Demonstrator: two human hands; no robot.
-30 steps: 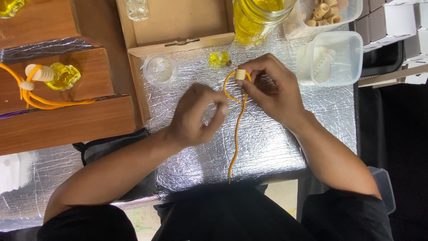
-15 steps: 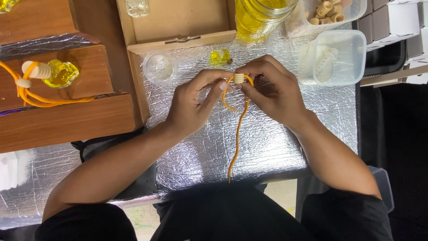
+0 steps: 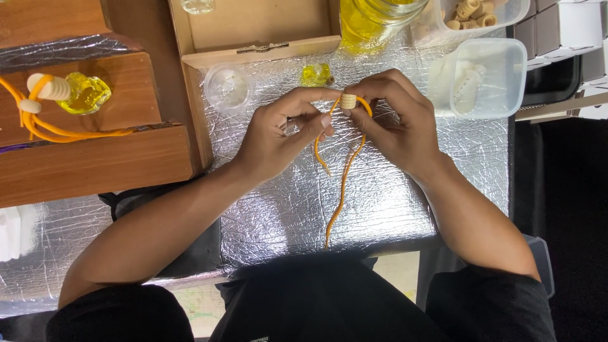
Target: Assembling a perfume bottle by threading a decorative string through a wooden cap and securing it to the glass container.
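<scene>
The worktop (image 3: 392, 209) was covered with a quilted silver foil sheet, and the person sat close against its near edge. To the left stood stepped wooden blocks (image 3: 95, 152), and on one step rested a small yellow glass bottle (image 3: 85, 92) with a ribbed pale cap and an orange cord looped beside it. At the far edge lay an open cardboard box (image 3: 253, 28), with a large jar of yellow liquid (image 3: 373, 16) just to its right. Right of the hands sat a clear plastic tub (image 3: 484, 76) holding pale ribbed pieces, and behind it another tub (image 3: 481, 12) of small wooden caps. A small round clear lid (image 3: 229, 87) lay on the foil near the box, and a tiny yellow bottle (image 3: 315, 74) stood just beyond the fingers.

The left hand (image 3: 278, 136) and the right hand (image 3: 396, 123) met over the middle of the foil. Both were closed in a pinch on an orange cord (image 3: 342, 190), whose loose ends trailed down toward the person. A small wooden bead (image 3: 349, 101) sat on the cord's loop, held between the fingertips of both hands.
</scene>
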